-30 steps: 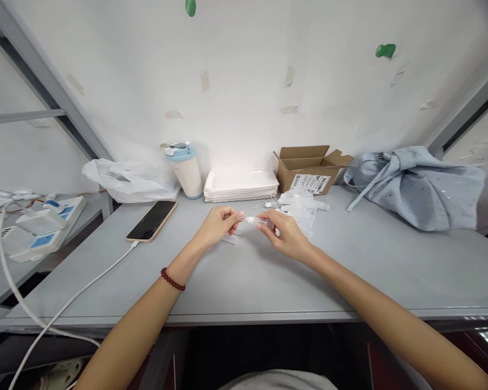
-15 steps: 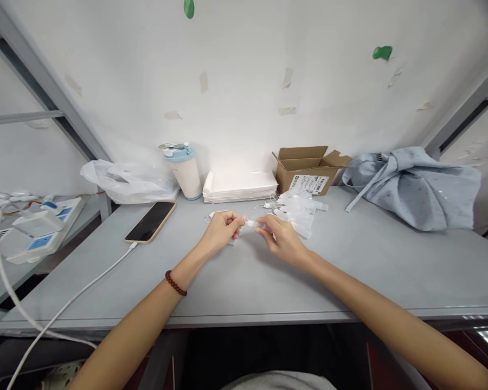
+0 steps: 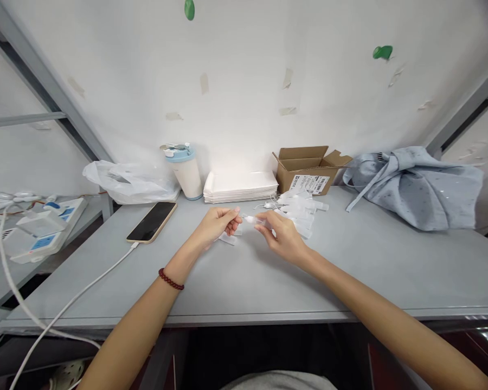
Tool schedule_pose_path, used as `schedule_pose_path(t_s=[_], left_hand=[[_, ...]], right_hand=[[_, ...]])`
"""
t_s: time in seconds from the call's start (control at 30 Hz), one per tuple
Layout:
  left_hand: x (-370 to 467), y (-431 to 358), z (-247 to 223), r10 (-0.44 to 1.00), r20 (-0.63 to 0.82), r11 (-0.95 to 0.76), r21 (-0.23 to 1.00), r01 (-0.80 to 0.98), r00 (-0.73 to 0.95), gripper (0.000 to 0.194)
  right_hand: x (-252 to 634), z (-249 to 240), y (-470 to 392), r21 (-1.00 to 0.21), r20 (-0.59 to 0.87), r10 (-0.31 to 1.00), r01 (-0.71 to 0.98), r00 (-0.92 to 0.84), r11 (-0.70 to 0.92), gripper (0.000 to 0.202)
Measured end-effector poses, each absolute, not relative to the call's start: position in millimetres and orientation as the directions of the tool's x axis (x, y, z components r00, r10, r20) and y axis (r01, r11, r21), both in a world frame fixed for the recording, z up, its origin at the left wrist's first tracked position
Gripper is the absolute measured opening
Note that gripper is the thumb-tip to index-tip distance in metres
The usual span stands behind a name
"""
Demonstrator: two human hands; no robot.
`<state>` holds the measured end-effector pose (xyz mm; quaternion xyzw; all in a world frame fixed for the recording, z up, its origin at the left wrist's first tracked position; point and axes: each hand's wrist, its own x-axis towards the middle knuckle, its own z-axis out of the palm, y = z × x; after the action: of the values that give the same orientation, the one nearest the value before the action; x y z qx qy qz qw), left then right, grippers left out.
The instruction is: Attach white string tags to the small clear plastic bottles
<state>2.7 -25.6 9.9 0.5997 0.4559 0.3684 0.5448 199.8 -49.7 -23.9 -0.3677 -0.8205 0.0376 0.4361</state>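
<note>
My right hand (image 3: 282,235) pinches a small translucent white bottle-like piece (image 3: 251,219), its narrow tip pointing left. Opposite that tip, a short gap away, my left hand (image 3: 220,223) has thumb and fingertips pressed together; whatever they hold is too small to make out. Under and beside the left hand lies a flat translucent piece (image 3: 228,239) on the grey table (image 3: 244,287). Just behind the right hand is a pile of similar translucent white pieces (image 3: 301,208) with thin tips, partly hidden by that hand.
Along the wall stand a plastic bag (image 3: 130,181), a cup with a blue lid (image 3: 189,176), a stack of white sheets (image 3: 241,187), an open cardboard box (image 3: 303,173) and a grey-blue cloth bag (image 3: 415,189). A phone (image 3: 152,221) on a white cable (image 3: 93,287) lies at left.
My left hand has drawn slightly left, away from the tip of the small bottle-like piece, opening a gap. The right hand stays almost in place, still holding the piece.
</note>
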Motion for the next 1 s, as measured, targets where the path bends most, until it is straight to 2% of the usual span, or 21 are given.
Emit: schedule_pose_path(t_s=[0.47,1.0], left_hand=[[11,-31,3,0.944,-0.004,-0.078,0.968,0.237,0.329,0.035],[11,-31,7,0.932,0.002,-0.085,0.973,0.215,0.363,0.035]], right_hand=[[203,-32,-48,-0.346,0.669,0.617,0.562,-0.414,0.752,0.018],[202,-28,-49,-0.358,0.656,0.626,0.556,-0.422,0.75,0.016]])
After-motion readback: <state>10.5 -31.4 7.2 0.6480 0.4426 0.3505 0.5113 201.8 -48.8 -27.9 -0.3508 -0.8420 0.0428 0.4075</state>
